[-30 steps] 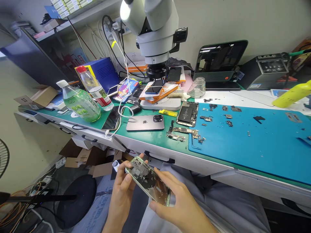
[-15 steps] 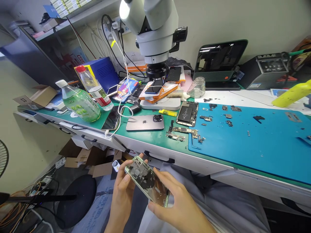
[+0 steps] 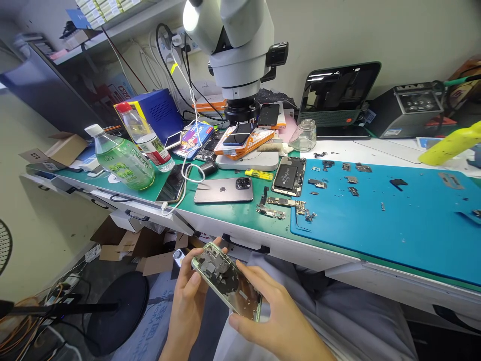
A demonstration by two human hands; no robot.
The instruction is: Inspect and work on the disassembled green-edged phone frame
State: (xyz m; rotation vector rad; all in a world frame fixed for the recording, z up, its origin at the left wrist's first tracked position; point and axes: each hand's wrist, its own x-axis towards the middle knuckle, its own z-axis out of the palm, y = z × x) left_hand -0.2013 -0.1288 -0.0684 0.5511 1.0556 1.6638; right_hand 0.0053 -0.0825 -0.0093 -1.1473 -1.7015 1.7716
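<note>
An empty phone housing (image 3: pixel 225 281) with a pale green rim is held over my lap, below the bench edge, its open inside facing up. My left hand (image 3: pixel 188 301) grips its upper left end, thumb on the rim. My right hand (image 3: pixel 270 313) holds the lower right end, with fingers laid over the frame's long side. On the bench above lie a grey phone (image 3: pixel 223 190) face down, a logic board (image 3: pixel 285 203) and an opened phone with its battery (image 3: pixel 288 176).
A blue mat (image 3: pixel 394 220) with several small parts covers the bench's right side. A microscope (image 3: pixel 236 55) stands at the back centre, beside two bottles (image 3: pixel 124 160), a glass jar (image 3: pixel 305 136), a tablet (image 3: pixel 338 98) and a yellow tool (image 3: pixel 451 145). Cardboard boxes (image 3: pixel 139 245) and a stool base (image 3: pixel 116 306) are on the floor.
The housing and both hands have shifted very slightly; my right fingers have moved a little along the frame. The view has drifted a touch to the right.
</note>
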